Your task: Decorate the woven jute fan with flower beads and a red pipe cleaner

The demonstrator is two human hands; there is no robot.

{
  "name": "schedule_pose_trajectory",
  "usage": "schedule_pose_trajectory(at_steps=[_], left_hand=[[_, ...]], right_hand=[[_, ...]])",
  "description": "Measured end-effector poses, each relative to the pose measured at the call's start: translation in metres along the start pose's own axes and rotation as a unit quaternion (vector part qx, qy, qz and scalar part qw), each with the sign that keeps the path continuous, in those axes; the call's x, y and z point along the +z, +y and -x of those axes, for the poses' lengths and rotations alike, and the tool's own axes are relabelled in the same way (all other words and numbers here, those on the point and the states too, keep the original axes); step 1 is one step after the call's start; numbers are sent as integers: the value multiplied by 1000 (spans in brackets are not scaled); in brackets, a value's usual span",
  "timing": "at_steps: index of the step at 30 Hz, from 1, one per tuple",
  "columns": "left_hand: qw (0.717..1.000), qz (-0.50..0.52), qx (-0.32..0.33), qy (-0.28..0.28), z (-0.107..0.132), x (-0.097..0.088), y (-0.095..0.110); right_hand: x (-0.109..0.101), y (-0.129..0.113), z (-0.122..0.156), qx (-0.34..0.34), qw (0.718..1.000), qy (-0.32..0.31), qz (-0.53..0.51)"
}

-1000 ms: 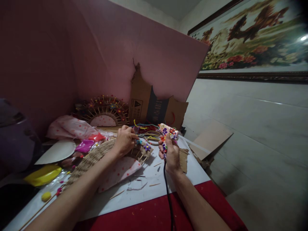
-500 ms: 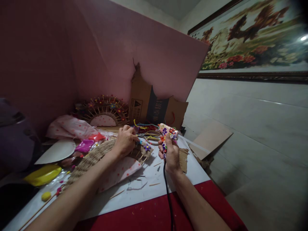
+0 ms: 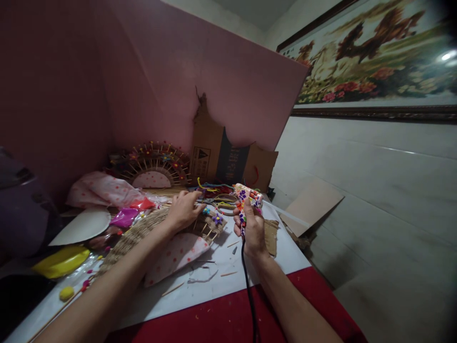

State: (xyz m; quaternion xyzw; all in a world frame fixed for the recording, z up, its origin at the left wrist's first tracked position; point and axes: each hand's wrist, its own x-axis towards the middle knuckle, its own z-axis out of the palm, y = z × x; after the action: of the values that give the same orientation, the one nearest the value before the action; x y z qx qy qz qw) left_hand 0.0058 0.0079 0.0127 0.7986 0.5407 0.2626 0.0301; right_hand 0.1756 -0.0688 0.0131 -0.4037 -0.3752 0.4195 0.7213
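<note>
The left hand (image 3: pixel 183 209) stretches palm down over the woven fan (image 3: pixel 141 232), thumb and forefinger parted near a blue flower (image 3: pixel 206 210); the right hand (image 3: pixel 254 229) grips a patterned glue gun (image 3: pixel 246 193) above the white-and-red table (image 3: pixel 214 324). A pink panel (image 3: pixel 171 85) stands behind, a tiled wall (image 3: pixel 378 186) at right.

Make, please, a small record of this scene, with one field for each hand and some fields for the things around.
Left hand: fingers apart, over the woven piece; touching or not, cannot tell
Right hand: holds the glue gun
Cord: black, hangs from the handle
Flowers: blue flower near the left thumb; purple flower by the woven piece's end
Behind: torn cardboard, standing
Near left forearm: yellow ball
</note>
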Motion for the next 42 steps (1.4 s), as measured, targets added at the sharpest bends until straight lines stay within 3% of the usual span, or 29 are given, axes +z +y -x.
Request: schedule_pose_trajectory(at_steps=[7, 14, 19, 25, 32, 42], left_hand=[[999, 0, -25, -44, -7, -2, 4], [985, 72, -30, -155, -42, -10, -7], [949, 138, -27, -281, -67, -18, -11], [890, 197, -36, -411, -79, -19, -2], [862, 226, -20, -454, -80, -14, 1], [854, 203, -7, -480, -86, -11, 2]], right_hand=[[1, 3, -1, -2, 1000, -5, -17], [1, 2, -1, 6, 1000, 5, -6], [1, 6, -2, 11, 1000, 8, -8], [0, 7, -2, 10, 1000, 12, 16], [1, 6, -2, 3, 1000, 13, 15], [0, 5, -1, 14, 1000, 18, 4]])
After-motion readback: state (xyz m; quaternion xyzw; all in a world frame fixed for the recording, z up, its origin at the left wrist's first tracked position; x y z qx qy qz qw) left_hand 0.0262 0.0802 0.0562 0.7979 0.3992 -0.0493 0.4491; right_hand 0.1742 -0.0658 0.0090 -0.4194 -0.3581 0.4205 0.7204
